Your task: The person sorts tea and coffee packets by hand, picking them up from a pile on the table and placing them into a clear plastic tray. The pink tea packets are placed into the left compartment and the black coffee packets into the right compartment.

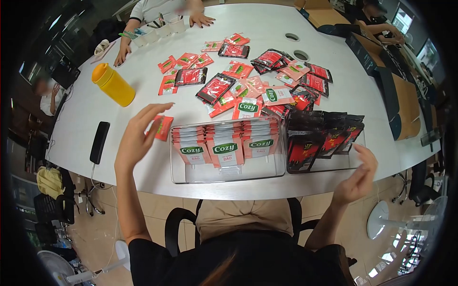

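My left hand (136,138) is raised at the left, its fingers stretched and apart, holding nothing. Just beyond its fingers lies a red sachet (164,128), partly hidden by them. My right hand (357,178) hovers by the right end of a clear tray (329,166), its fingers loosely bent with nothing visible in them. Black-and-red sachets (303,151) stand in rows in that tray. To its left, a second clear tray (210,178) holds three rows of upright pink Cozy sachets (225,151). Neither hand touches a tray.
Loose pink sachets (238,69) and black-edged red sachets (215,88) lie scattered beyond the trays. At the left are a yellow bottle (114,86) and a phone (99,143). Cardboard boxes (400,100) line the right edge. Another person's hands (201,19) rest at the far side.
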`<state>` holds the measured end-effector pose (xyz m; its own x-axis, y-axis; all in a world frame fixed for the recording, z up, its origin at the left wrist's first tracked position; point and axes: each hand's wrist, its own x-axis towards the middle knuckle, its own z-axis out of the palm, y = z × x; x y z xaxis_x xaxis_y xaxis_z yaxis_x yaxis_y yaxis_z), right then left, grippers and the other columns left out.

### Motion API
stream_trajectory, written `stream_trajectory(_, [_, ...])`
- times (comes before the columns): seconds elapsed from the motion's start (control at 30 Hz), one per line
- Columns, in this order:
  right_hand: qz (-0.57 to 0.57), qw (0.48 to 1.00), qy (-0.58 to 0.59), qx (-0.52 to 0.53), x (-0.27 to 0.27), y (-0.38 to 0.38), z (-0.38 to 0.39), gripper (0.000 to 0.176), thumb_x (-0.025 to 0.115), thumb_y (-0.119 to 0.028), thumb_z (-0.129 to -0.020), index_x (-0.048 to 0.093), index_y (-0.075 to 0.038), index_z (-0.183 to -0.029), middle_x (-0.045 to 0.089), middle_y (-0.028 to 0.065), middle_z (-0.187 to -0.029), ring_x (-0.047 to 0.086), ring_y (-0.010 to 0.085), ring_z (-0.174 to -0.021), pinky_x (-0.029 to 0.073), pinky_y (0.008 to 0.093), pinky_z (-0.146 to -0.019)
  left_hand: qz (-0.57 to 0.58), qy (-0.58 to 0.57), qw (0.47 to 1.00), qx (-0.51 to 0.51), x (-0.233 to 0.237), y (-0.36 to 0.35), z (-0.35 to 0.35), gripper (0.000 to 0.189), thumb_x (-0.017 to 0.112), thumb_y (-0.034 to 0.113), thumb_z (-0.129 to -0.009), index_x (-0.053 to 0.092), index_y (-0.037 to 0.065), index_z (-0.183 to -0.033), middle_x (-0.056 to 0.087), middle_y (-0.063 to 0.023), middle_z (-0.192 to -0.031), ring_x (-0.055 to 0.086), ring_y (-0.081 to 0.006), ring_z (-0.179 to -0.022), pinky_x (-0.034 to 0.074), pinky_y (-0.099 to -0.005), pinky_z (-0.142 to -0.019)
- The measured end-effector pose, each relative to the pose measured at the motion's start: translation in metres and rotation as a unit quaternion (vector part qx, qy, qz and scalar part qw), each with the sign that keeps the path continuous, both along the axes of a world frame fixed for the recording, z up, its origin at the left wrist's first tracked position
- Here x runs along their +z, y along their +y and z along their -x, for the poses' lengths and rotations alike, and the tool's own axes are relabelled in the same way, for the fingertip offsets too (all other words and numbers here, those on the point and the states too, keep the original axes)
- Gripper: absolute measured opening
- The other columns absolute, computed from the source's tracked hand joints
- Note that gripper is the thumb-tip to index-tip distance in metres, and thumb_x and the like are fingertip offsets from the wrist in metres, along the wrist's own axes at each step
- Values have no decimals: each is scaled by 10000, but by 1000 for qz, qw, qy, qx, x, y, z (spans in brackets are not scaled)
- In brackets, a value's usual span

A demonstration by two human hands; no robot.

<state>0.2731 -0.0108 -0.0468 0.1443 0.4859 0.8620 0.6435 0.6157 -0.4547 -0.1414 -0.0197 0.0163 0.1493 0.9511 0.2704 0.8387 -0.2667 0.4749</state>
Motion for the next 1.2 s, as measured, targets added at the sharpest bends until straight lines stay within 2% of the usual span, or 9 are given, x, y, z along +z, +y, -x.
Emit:
stream_trajectory(0.03, [-22,998,48,-28,-8,4,-8,234,375,-157,-959,514,30,-974,631,186,-984,595,302,-927,438,381,-861,-23,-4,1000,-4,-5,11,6,321,551,4,-845,579,52,-1161,618,-127,-1100,598,-301,-976,456,-354,-887])
stream_trajectory(0.1, [-30,995,70,-68,-24,11,-25,336,372,-188,-943,425,43,-1181,604,192,-1070,581,267,-966,407,364,-891,12,7,1000,-9,-16,40,17,337,566,40,-856,563,41,-1193,605,-128,-1146,569,-280,-1061,426,-356,-931])
stream_trajectory(0.2, [-7,994,79,-71,-34,17,-25,351,328,-188,-948,447,18,-1206,586,167,-1110,552,248,-1037,376,367,-909,42,40,998,13,-34,81,19,463,616,225,-848,513,30,-1256,532,-147,-1265,482,-286,-1195,372,-378,-1000])
stream_trajectory(0.33, [11,994,78,-79,-36,18,-28,379,332,-234,-950,445,10,-1218,581,154,-1127,535,232,-1064,364,370,-912,51,149,987,38,-67,140,15,872,643,578,-741,393,8,-1352,333,-204,-1431,268,-356,-1349,266,-427,-1085])
stream_trajectory(0.47, [11,992,86,-86,-35,16,-28,395,337,-260,-960,438,32,-1206,584,179,-1106,546,241,-1027,377,364,-916,117,268,955,47,-64,153,-17,1059,619,690,-670,298,-10,-1398,231,-253,-1461,155,-426,-1369,223,-470,-1099])
stream_trajectory(0.77, [10,990,119,-77,-36,17,-25,368,367,-189,-942,433,70,-1195,565,208,-1092,545,269,-1020,394,382,-938,66,209,975,-48,-61,153,-17,641,590,246,-770,396,112,-1366,384,-219,-1380,453,-358,-1202,449,-405,-938])
stream_trajectory(0.87, [20,991,108,-75,-37,16,-26,340,332,-131,-947,439,51,-1213,561,179,-1129,529,243,-1047,378,375,-959,-69,298,949,-77,-79,160,-4,628,601,211,-744,428,100,-1338,394,-190,-1377,471,-343,-1183,486,-424,-859])
stream_trajectory(1.0, [20,989,123,-80,-34,16,-24,350,356,-128,-916,433,72,-1193,560,206,-1100,548,270,-1018,399,384,-938,-56,282,953,-98,-80,168,6,565,558,188,-818,411,135,-1362,389,-152,-1384,428,-366,-1214,401,-453,-978])
stream_trajectory(1.2, [23,988,132,-71,-37,16,-27,352,356,-99,-893,428,78,-1190,559,208,-1091,554,273,-1012,407,390,-938,17,296,953,-57,-72,179,7,465,532,191,-882,446,146,-1337,493,-123,-1295,546,-297,-1082,455,-383,-907])
